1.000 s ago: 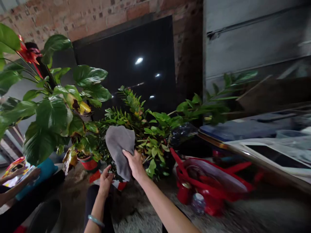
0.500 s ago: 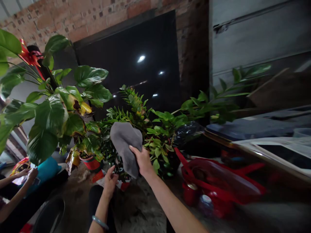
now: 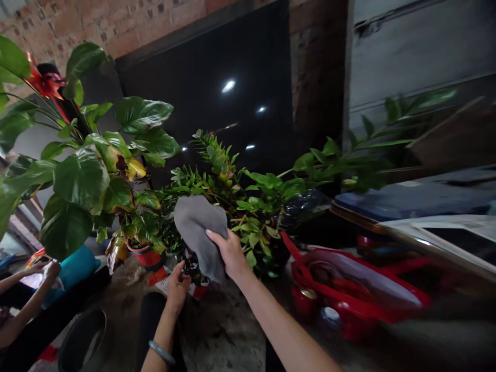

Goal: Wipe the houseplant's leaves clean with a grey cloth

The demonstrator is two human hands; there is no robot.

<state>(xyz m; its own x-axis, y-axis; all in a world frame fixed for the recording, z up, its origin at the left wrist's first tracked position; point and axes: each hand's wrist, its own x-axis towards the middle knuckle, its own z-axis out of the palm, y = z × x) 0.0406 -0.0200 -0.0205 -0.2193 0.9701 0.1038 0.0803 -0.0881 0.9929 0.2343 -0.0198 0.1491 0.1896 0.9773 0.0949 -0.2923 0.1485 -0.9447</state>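
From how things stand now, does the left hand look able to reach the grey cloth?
Probably yes. The left hand is near the lower part of the grey cloth, and I see nothing blocking the gap. The right hand grips the cloth's opposite side.

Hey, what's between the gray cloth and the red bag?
In the head view, between the gray cloth and the red bag come your right hand, holding the cloth, then green foliage beyond it.
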